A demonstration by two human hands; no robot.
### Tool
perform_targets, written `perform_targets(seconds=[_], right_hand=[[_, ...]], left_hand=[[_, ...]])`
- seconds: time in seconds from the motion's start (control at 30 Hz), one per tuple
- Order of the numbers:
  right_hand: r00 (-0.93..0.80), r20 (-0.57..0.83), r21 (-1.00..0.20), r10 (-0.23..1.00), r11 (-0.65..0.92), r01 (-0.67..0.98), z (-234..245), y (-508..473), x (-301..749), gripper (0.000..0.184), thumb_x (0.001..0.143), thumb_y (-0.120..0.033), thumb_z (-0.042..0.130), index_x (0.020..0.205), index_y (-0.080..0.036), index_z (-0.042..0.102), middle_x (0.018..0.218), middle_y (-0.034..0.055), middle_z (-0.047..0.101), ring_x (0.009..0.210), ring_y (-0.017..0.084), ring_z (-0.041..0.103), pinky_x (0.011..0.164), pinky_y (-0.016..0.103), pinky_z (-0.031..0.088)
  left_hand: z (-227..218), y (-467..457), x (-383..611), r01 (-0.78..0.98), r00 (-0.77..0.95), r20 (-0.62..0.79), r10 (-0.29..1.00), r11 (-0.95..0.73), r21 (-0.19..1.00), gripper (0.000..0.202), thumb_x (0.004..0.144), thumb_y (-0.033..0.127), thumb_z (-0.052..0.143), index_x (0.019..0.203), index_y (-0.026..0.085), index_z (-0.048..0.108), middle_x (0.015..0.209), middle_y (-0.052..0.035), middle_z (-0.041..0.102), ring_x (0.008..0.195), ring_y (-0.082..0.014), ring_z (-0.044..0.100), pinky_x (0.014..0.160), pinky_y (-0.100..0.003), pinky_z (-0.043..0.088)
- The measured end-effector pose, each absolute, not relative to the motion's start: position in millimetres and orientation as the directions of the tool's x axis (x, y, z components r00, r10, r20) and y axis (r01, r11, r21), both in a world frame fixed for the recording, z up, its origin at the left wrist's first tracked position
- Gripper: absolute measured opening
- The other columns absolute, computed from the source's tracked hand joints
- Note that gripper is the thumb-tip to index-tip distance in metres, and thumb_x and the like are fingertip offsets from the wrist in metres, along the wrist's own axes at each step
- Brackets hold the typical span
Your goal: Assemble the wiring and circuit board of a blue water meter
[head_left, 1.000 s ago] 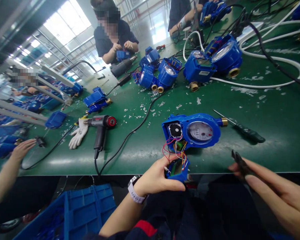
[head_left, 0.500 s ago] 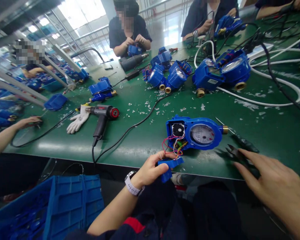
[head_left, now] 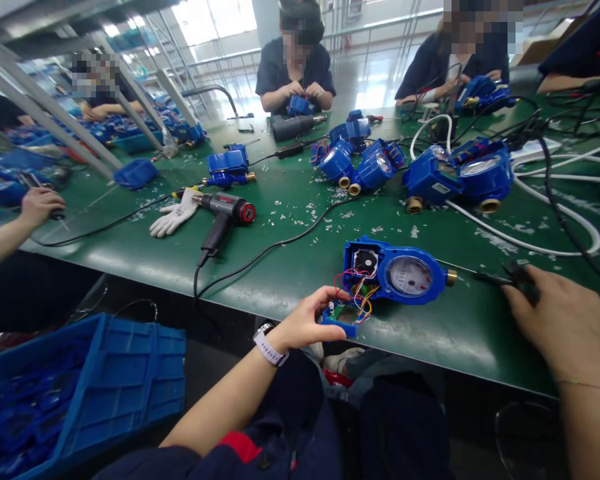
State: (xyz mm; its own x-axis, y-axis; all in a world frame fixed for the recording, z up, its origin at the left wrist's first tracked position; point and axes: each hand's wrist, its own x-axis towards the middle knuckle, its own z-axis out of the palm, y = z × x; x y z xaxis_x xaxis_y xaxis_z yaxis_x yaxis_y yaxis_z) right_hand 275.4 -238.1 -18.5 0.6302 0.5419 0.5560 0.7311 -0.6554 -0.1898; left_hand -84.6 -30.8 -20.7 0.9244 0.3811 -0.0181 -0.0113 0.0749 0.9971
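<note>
A blue water meter with a round dial lies on the green table near its front edge. Its left end is uncovered, and red, yellow and blue wires run out to a small blue cover piece. My left hand, wearing a white watch, pinches that cover piece at the table edge. Right of the meter, my right hand lies palm down with its fingers over a black hand tool. A thin screwdriver lies next to the meter's brass end.
A black heat gun with a cord and a white glove lie to the left. More blue meters, white tubing and cables fill the far table. A blue crate sits lower left. A neighbour's hand is at left; other people sit opposite.
My left hand has lifted the cover piece from my lap to the table edge beside the meter. My right hand moved forward with the black tool and set down on the table.
</note>
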Motion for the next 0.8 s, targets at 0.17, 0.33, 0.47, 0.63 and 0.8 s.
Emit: perform_targets(seconds=[0.17, 0.33, 0.47, 0.63, 0.8], right_hand=[[0.683, 0.688, -0.551, 0.243, -0.437, 0.711, -24.0, -231.6, 194.3, 0.045, 0.095, -0.046, 0.062, 0.11, -0.005, 0.067, 0.097, 0.0262, 0.062, 0.076, 0.035, 0.063, 0.063, 0.043, 0.046], [0.624, 0.552, -0.735, 0.553, -0.031, 0.677, -38.5, -219.5, 89.4, 0.015, 0.099, -0.032, 0.061, 0.093, -0.018, 0.063, 0.077, 0.0039, 0.063, 0.059, 0.019, 0.061, 0.056, 0.028, 0.05], [0.494, 0.519, -0.759, 0.698, 0.11, 0.641, -39.6, -196.6, 52.9, 0.008, 0.098, -0.022, 0.058, 0.102, -0.022, 0.065, 0.087, 0.0005, 0.065, 0.068, 0.015, 0.063, 0.063, 0.023, 0.051], [0.453, 0.541, -0.766, 0.709, 0.192, 0.614, -40.2, -178.9, 44.0, 0.026, 0.098, -0.017, 0.057, 0.123, -0.024, 0.06, 0.078, -0.003, 0.059, 0.061, 0.012, 0.057, 0.061, 0.02, 0.049], [0.385, 0.538, -0.768, 0.75, 0.248, 0.59, -42.4, -176.0, 42.7, 0.044, 0.098, -0.013, 0.056, 0.139, -0.027, 0.052, 0.081, -0.0022, 0.059, 0.061, 0.013, 0.056, 0.06, 0.022, 0.048]], left_hand=[[-32.5, -36.9, -85.8, -0.028, 0.891, 0.053, 0.451, -0.061, 0.998, 0.079, 0.059, 0.045, 0.088, 0.125, 0.018, 0.051, 0.123, -0.0116, 0.061, 0.114, -0.0286, 0.059, 0.103, -0.043, 0.045], [-37.2, -33.2, -86.7, -0.068, 0.892, 0.086, 0.444, -0.056, 0.996, 0.08, 0.063, 0.052, 0.085, 0.126, 0.017, 0.05, 0.125, -0.0133, 0.06, 0.116, -0.0298, 0.059, 0.103, -0.042, 0.045], [-38.7, -29.8, -83.6, -0.163, 0.903, 0.1, 0.418, 0.117, 0.98, 0.068, 0.079, 0.063, 0.067, 0.126, 0.017, 0.051, 0.122, -0.0143, 0.064, 0.113, -0.0298, 0.063, 0.098, -0.042, 0.049], [-42.1, -30.7, -81.3, -0.218, 0.891, 0.125, 0.437, 0.169, 0.961, 0.062, 0.086, 0.063, 0.058, 0.127, 0.019, 0.05, 0.116, -0.0128, 0.069, 0.105, -0.0275, 0.067, 0.09, -0.037, 0.053], [-42.0, -31.7, -82.7, -0.225, 0.907, 0.103, 0.409, 0.264, 0.938, 0.058, 0.088, 0.059, 0.059, 0.131, 0.022, 0.047, 0.121, -0.012, 0.067, 0.097, -0.0236, 0.069, 0.077, -0.03, 0.055]])
